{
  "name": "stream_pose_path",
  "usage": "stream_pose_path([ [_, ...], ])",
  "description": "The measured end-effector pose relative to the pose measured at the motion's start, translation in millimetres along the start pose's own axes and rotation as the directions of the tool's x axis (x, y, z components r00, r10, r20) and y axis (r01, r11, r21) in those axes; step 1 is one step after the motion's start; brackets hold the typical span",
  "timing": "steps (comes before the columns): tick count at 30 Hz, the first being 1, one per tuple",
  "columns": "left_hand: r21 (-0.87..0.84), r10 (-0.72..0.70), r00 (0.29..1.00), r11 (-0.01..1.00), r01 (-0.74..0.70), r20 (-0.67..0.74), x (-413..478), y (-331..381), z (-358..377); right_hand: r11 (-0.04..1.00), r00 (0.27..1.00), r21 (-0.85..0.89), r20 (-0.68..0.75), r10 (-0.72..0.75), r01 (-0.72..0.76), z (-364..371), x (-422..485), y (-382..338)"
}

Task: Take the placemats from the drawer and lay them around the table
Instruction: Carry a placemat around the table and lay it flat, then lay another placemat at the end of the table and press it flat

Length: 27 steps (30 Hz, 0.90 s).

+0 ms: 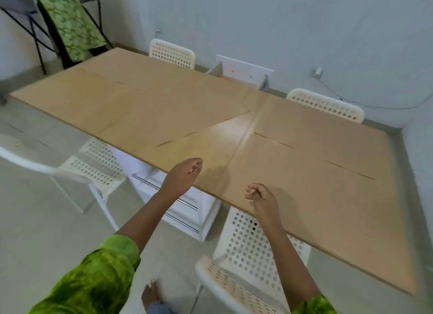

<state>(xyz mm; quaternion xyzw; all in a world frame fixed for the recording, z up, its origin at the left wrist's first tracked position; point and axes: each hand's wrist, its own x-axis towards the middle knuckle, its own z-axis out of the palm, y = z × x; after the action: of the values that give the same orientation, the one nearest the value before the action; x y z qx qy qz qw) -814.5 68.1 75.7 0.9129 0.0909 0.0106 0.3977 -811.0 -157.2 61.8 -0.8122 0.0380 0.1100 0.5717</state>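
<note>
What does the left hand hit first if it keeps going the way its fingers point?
Probably the table top: the left hand hangs at the near edge, fingers aimed up and right across the bare wood. Height above it is unclear.

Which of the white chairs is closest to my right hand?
The white perforated chair tucked in at the near edge, directly below your right hand. The other near-side chair sits further left; two more stand across the table.

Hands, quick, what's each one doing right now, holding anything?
Left hand: open, fingers loosely curled, holding nothing, over the table edge.
Right hand: open, fingers loosely curled, holding nothing, over the table edge.
</note>
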Motion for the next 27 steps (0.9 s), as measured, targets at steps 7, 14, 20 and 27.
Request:
stream_pose_path([
  [7,-0.22,-0.107,0.994,0.97,0.104,-0.002,20.7,-74.9,-92.1,0.981,0.997,0.177,0.005,0.081,-0.081,115.7,23.6,-36.7],
  [14,-0.315,-0.166,0.986,0.935,0.163,0.018,67.3,-125.7,-147.6,0.976,0.994,0.193,-0.018,0.107,-0.102,180.9,65.6,-76.6],
  [20,-0.361,-0.241,0.97,0.903,0.233,0.024,119.0,-140.5,-158.9,0.978,0.995,0.191,-0.028,0.091,-0.084,208.3,120.9,-103.4],
  [27,-0.396,-0.485,0.873,0.792,0.465,0.055,183.8,-152.4,-151.8,0.991,0.995,0.105,-0.037,0.088,-0.084,226.0,206.8,-122.4],
])
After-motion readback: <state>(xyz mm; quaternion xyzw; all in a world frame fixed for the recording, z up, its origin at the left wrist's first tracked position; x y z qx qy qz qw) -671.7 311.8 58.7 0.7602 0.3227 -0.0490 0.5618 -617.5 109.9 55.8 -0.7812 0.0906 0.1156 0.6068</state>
